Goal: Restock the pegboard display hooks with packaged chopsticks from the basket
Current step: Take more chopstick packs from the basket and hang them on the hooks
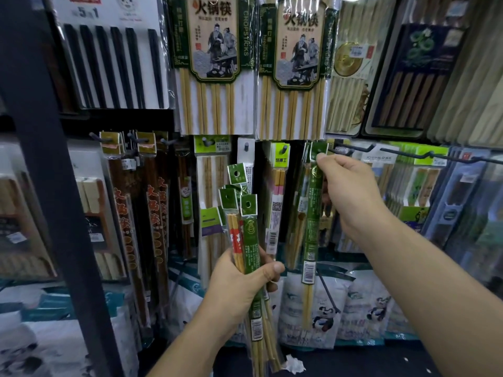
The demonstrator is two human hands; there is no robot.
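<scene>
Nearest, at the lower centre of the frame, the left hand (239, 284) is gripping a bundle of packaged chopsticks (249, 235) upright. Its fingers (273, 268) are wrapping round the middle so the green header tabs are fanning out on top, probably to keep the punched holes easy to pick from. Further up, right of centre, the right hand (351, 191) is pinching the top of a single green pack (310, 227) and letting the rest hang straight down. Its header is sitting right at the tip of a black hook (343, 151), though I cannot tell whether the hole is on the hook. Pinching so near the header is likely giving control for lining hole to hook. Beyond, large hot-pot chopstick packs (215, 50) are hanging across the upper centre. The basket is not showing anywhere.
</scene>
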